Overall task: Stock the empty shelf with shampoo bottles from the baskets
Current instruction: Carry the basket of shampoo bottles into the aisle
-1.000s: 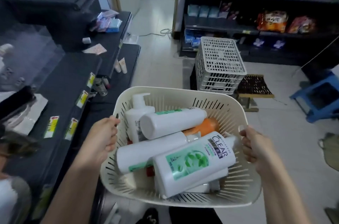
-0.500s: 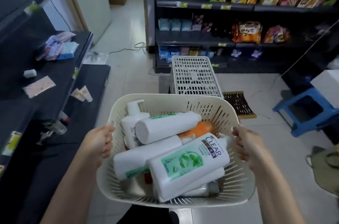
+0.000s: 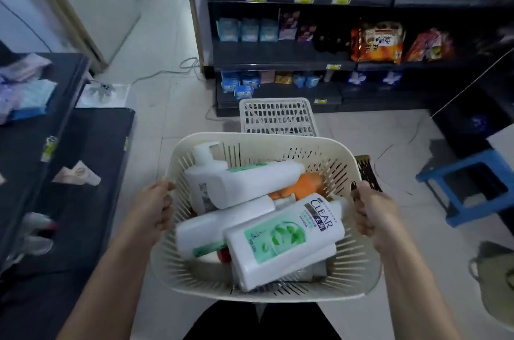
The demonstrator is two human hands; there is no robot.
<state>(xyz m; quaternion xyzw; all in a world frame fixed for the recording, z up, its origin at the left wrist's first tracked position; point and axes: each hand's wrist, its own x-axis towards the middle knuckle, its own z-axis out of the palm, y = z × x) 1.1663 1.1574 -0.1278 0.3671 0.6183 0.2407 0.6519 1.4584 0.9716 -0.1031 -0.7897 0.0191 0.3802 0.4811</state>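
Since a second ago the dark shelf (image 3: 91, 172) has slid out toward the left edge of view, and the white crate (image 3: 276, 117) now sits dead ahead. The grip has not changed. Both hands grasp the cream basket (image 3: 250, 137) by its side rims, the left hand (image 3: 155, 206) and the right hand (image 3: 370, 211) each curled over an edge, so neither is free to lift anything.

Between them the shampoo bottles lie heaped on their sides. On top, the CLEAR bottle (image 3: 283, 239) runs slantwise, its cap just beside the right hand and its base nearer the person. Beyond it lie a plain white bottle (image 3: 250, 182), a pump bottle (image 3: 203, 170) and an orange bottle (image 3: 308, 183).

What matters next, I'd say, is that the shelf lies off to the left, beyond the left hand, so the basket must go that way or be set down first. The floor crate stands just past the basket. A blue stool (image 3: 467, 181) sits beyond the right hand, with the stocked snack shelving (image 3: 278, 53) farthest off.
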